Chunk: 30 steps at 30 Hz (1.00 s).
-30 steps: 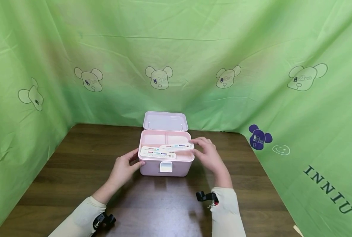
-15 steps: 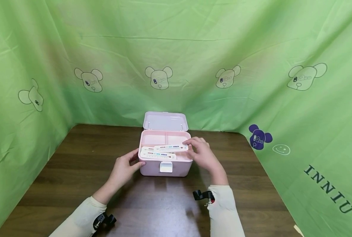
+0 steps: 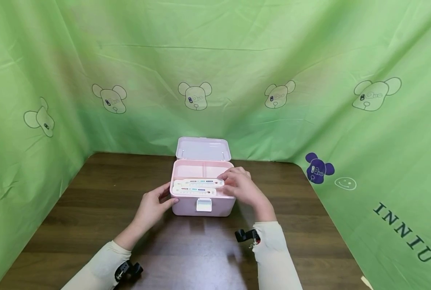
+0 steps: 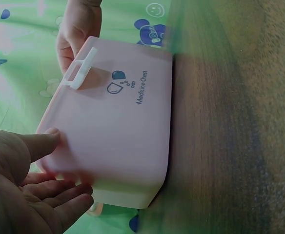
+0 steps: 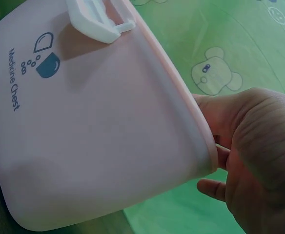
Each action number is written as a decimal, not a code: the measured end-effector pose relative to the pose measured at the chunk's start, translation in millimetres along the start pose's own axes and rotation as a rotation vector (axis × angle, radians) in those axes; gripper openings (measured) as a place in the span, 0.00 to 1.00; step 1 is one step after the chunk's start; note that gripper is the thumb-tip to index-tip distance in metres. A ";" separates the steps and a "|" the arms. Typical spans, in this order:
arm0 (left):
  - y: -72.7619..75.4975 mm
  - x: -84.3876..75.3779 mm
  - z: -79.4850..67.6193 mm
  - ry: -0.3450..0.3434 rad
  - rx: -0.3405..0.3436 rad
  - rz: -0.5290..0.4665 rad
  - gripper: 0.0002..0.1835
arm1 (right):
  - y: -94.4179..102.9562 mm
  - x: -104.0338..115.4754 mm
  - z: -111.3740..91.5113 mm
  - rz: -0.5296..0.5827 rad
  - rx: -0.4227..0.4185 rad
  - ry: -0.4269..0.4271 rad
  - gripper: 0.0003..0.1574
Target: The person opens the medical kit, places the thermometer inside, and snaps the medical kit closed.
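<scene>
The head view shows a pink box (image 3: 222,207) on a brown wooden table (image 3: 197,253), with its lid (image 3: 203,149) swung back on the far side and a white latch (image 3: 204,204) on the near wall. In the box's long near compartment lie white strips with coloured printing; a far strip (image 3: 202,183) lies just beyond a near strip (image 3: 195,191), toward the left. Two smaller compartments stand side by side at the far side.

The right hand (image 3: 241,185) reaches over the right rim and pinches the right end of the far strip between thumb and fingers. The right wrist view hides its fingertips behind the wall.

The left hand (image 3: 153,206) rests at the box's near left corner, thumb extended against the near wall and fingers reaching along the left side, without clenching. Below the latch, the left wrist view shows a capsule drawing (image 4: 116,84) and the words "Medicine Chest" (image 4: 141,87).

Both arms wear pale sleeves (image 3: 278,253) with black wrist cameras. A green curtain (image 3: 237,60) with outlined bear heads surrounds the table; a purple bear (image 3: 318,170) and a smiley (image 3: 345,183) sit at right.
</scene>
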State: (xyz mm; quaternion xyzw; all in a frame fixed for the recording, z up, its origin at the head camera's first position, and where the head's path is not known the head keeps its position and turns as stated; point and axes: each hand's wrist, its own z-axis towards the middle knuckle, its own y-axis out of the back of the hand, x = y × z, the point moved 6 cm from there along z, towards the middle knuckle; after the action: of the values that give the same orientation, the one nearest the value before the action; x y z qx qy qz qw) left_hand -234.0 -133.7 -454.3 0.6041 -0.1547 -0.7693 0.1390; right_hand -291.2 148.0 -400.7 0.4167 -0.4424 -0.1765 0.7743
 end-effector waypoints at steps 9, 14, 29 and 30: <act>-1.3 1.4 -0.8 -0.009 0.000 -0.003 0.34 | -8.8 3.5 6.4 -0.050 0.028 0.034 0.16; -1.1 1.2 -0.4 -0.008 -0.002 0.004 0.34 | -11.3 5.4 9.0 -0.054 0.015 0.013 0.17; 0.9 0.6 0.7 0.002 0.000 -0.003 0.34 | -10.8 12.4 14.3 -0.119 0.032 0.038 0.18; 1.0 0.7 0.9 0.002 0.000 -0.002 0.34 | -10.6 13.4 15.2 -0.134 0.034 0.043 0.18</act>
State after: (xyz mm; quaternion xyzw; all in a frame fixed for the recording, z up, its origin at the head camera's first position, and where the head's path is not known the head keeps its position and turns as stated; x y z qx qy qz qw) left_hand -235.0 -134.8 -454.4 0.6050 -0.1538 -0.7689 0.1383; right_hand -295.6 125.8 -398.1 0.4622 -0.3996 -0.2116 0.7628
